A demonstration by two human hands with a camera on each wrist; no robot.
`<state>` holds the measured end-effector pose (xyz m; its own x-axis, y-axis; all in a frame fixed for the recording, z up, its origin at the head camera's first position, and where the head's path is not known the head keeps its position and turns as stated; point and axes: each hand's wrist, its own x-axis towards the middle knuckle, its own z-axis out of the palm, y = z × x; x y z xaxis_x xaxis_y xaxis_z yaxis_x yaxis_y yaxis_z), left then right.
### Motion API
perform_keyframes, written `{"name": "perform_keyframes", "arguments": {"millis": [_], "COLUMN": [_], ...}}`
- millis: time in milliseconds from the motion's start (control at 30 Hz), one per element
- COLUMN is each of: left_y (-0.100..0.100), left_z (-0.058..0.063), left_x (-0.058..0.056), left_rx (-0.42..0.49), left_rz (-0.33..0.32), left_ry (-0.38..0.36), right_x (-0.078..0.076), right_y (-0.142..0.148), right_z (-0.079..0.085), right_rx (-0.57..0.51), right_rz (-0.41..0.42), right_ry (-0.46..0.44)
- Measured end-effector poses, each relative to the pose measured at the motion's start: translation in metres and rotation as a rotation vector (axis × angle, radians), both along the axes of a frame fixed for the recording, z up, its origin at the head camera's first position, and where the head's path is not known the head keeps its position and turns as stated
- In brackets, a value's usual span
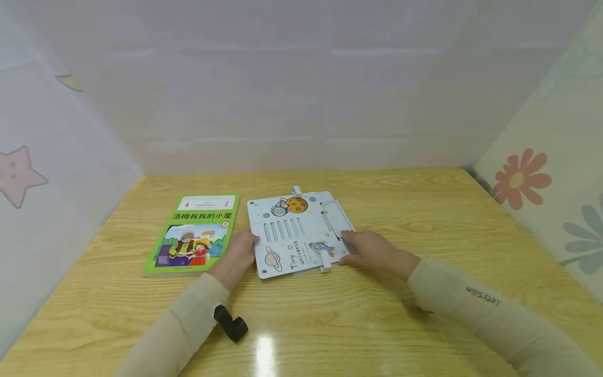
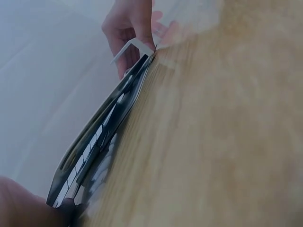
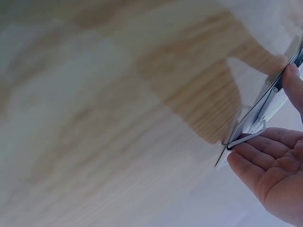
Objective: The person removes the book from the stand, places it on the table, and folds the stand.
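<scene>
A flat white book stand [image 1: 278,251] lies folded at the middle of the table in the head view, printed with an astronaut, planets, a rocket and "Tiny universe". My left hand [image 1: 237,256] grips its left edge, and my right hand [image 1: 372,250] holds the opposite edge, beside a wire-like bracket. The left wrist view shows the stand [image 2: 102,125] edge-on, its layers slightly parted and one edge near the wood. In the right wrist view, my thumb lies on one side of the stand and the fingers [image 3: 265,158] on the other, near a bent white clip [image 3: 248,137].
Left of the stand lies a green picture book [image 1: 190,235], cover up. The wooden table [image 1: 377,335] reaches to pale cloth walls at the back and sides, printed with a star and flowers. A black strap [image 1: 231,323] hangs at my left wrist.
</scene>
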<state>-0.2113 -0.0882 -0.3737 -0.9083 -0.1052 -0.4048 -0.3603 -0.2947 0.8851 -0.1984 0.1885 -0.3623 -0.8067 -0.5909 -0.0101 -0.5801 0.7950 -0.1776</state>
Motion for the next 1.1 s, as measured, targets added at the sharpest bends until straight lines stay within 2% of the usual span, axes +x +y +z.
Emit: {"name": "perform_keyframes", "arguments": {"millis": [133,300,633,800,1000,1100], "left_y": [0.000,-0.002,-0.002,-0.001,0.001,0.002], "left_z": [0.000,-0.001,-0.001,-0.002,-0.003,-0.004], "left_x": [-0.006,-0.013,-0.022,-0.026,-0.030,-0.032], "left_rx": [0.016,0.043,0.023,-0.008,-0.108,-0.144], "left_rz": [-0.026,-0.060,-0.070,-0.068,-0.085,-0.073], "left_ry": [-0.006,0.009,0.007,0.006,0.011,0.004], "right_x": [0.003,0.005,0.011,0.013,0.015,0.016], "right_y": [-0.003,-0.007,-0.013,-0.013,-0.015,-0.016], "right_z": [0.002,0.003,0.004,0.003,0.002,0.003], "right_rx": [0.029,0.058,0.079,0.075,0.075,0.091], "right_rz": [-0.040,-0.052,-0.077,-0.087,-0.111,-0.119], "right_ry": [-0.018,-0.001,0.034,0.053,0.042,0.037]}}
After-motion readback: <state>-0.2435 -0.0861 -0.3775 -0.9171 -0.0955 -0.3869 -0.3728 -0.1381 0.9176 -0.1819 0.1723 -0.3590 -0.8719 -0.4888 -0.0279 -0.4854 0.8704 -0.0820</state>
